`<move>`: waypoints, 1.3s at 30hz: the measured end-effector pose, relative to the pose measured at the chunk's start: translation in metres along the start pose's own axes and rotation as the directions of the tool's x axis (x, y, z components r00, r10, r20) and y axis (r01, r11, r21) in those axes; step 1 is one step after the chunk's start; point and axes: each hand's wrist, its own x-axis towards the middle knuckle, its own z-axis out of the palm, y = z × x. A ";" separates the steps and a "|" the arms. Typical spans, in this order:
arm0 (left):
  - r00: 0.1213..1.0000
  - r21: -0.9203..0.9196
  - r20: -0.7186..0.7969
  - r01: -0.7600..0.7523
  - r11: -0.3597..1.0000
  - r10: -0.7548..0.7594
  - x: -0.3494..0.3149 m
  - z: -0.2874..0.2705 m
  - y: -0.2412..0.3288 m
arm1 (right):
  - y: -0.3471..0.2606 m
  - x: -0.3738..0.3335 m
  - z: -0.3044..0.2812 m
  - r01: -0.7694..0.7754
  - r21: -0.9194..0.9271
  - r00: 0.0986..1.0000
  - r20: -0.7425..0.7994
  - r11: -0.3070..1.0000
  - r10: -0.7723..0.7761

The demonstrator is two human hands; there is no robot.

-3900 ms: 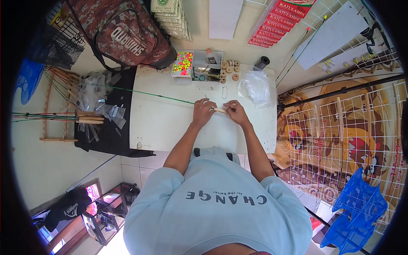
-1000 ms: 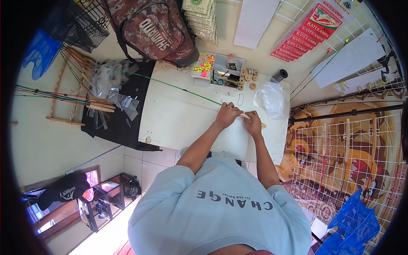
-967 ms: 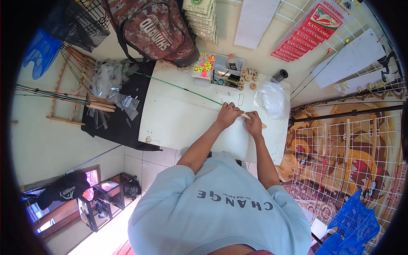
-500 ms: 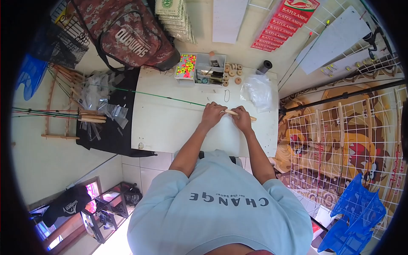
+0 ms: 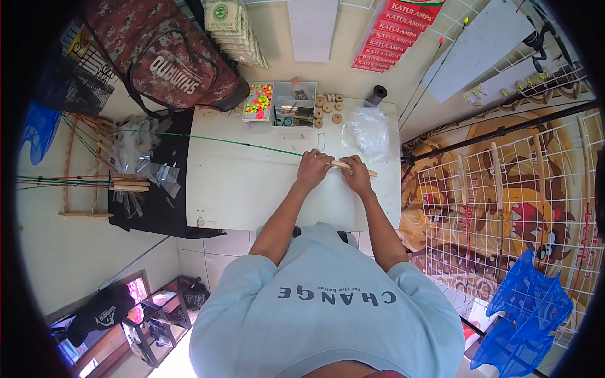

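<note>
A fishing rod (image 5: 246, 144) with a thin green blank and a pale wooden handle (image 5: 341, 164) lies across in front of me, just over the white table. My left hand (image 5: 314, 168) is closed round the rod where the green blank meets the handle. Close beside it, my right hand (image 5: 357, 174) grips the wooden handle, whose butt sticks out past the fingers. The blank runs off leftward beyond the table edge. Both hands' fingertips are partly hidden under the handle.
At the table's (image 5: 239, 189) back stand a divided box (image 5: 293, 113) with bright beads, several wooden rings (image 5: 328, 108), a dark spool (image 5: 376, 95) and clear plastic bags (image 5: 367, 135). More rods (image 5: 130, 183) and a black cloth (image 5: 170, 211) are at left; a wire grid (image 5: 485, 201) stands at right.
The view has shifted slightly, so the surroundings sit a little further left. Both hands keep their hold on the rod, with hardly any visible movement.
</note>
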 end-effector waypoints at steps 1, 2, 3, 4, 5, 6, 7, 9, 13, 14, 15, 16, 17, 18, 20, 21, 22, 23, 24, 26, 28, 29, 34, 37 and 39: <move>1.000 -0.005 -0.007 -0.006 1.000 0.006 0.002 0.002 0.003 | 0.002 -0.001 -0.003 -0.002 -0.001 1.000 -0.003 1.000 0.002; 1.000 -0.006 -0.006 -0.009 1.000 0.009 0.004 0.005 0.005 | 0.003 -0.001 -0.006 0.008 -0.002 1.000 -0.010 1.000 -0.008; 1.000 -0.002 -0.009 -0.012 1.000 0.012 0.005 0.007 0.007 | 0.005 -0.001 -0.008 0.018 -0.004 1.000 -0.017 1.000 -0.019; 1.000 0.001 -0.013 -0.014 1.000 0.014 0.006 0.009 0.009 | 0.007 -0.001 -0.011 0.015 -0.003 0.999 -0.032 1.000 -0.015; 1.000 0.001 -0.013 -0.015 1.000 0.015 0.007 0.011 0.011 | 0.008 -0.001 -0.014 0.015 -0.005 0.999 -0.033 1.000 -0.015; 1.000 -0.001 -0.008 -0.008 1.000 0.008 0.009 0.014 0.014 | 0.010 -0.002 -0.017 0.022 -0.004 0.999 -0.032 1.000 -0.022; 1.000 -0.002 -0.002 -0.002 1.000 0.002 0.010 0.015 0.017 | 0.013 -0.002 -0.020 0.028 -0.003 0.999 -0.031 1.000 -0.028; 1.000 0.000 0.012 0.009 1.000 -0.009 0.013 0.019 0.022 | 0.018 -0.001 -0.026 0.032 -0.019 0.999 -0.029 0.999 -0.033; 0.999 -0.019 0.032 0.037 0.999 -0.037 0.016 0.025 0.028 | 0.022 -0.001 -0.036 0.039 -0.005 0.999 0.007 0.999 -0.039; 0.999 -0.023 0.033 0.044 0.999 -0.043 0.017 0.027 0.030 | 0.024 -0.002 -0.037 0.027 -0.005 0.999 0.020 1.000 -0.027; 0.998 -0.024 0.034 0.045 0.999 -0.044 0.018 0.028 0.031 | 0.025 -0.002 -0.039 0.016 -0.005 0.999 0.033 1.000 -0.016; 0.998 -0.024 0.042 0.053 0.998 -0.052 0.019 0.029 0.031 | 0.026 -0.002 -0.040 0.016 -0.005 0.999 0.034 1.000 -0.016; 0.997 -0.023 0.051 0.061 0.998 -0.060 0.020 0.030 0.031 | 0.027 -0.002 -0.040 0.017 -0.011 0.999 0.045 1.000 -0.017; 0.997 -0.023 0.050 0.063 0.998 -0.062 0.020 0.031 0.031 | 0.028 -0.002 -0.041 0.019 -0.017 0.998 0.055 1.000 -0.018; 0.994 -0.022 0.068 0.082 0.996 -0.080 0.020 0.030 0.031 | 0.028 -0.001 -0.041 0.036 -0.042 0.998 0.053 0.998 -0.034; 0.994 -0.022 0.066 0.084 0.996 -0.083 0.020 0.030 0.031 | 0.027 0.000 -0.041 0.052 -0.067 0.998 0.050 0.996 -0.049; 0.994 -0.021 0.063 0.089 0.996 -0.087 0.019 0.029 0.030 | 0.024 0.000 -0.041 0.063 -0.091 0.997 0.047 0.994 -0.059; 0.994 -0.019 0.060 0.094 0.995 -0.092 0.018 0.028 0.029 | 0.022 0.001 -0.040 0.066 -0.090 0.997 0.052 0.994 -0.062; 0.993 -0.018 0.058 0.100 0.995 -0.099 0.017 0.027 0.028 | 0.019 0.001 -0.040 0.076 -0.110 0.996 0.064 0.991 -0.070; 0.994 -0.007 0.051 0.098 0.995 -0.098 0.016 0.025 0.027 | 0.017 0.004 -0.038 0.094 -0.100 0.992 0.088 0.991 -0.085; 0.992 -0.006 0.059 0.111 0.994 -0.111 0.018 0.021 0.026 | 0.016 0.006 -0.034 0.103 -0.089 0.992 0.088 0.991 -0.095; 0.991 -0.007 0.068 0.119 0.993 -0.118 0.019 0.019 0.026 | 0.016 0.007 -0.033 0.110 -0.079 0.991 0.084 0.991 -0.103; 0.992 0.029 0.068 0.108 0.994 -0.110 0.021 0.011 0.019 | 0.019 0.011 -0.029 0.094 -0.055 0.988 0.125 0.994 -0.086; 0.994 0.025 0.066 0.088 0.996 -0.090 0.023 0.008 0.007 | 0.020 0.020 -0.028 0.158 -0.041 0.974 0.171 0.987 -0.149; 0.995 0.015 0.066 0.072 0.997 -0.073 0.019 0.006 0.004 | 0.015 0.017 -0.027 0.024 0.000 0.976 0.218 1.000 -0.023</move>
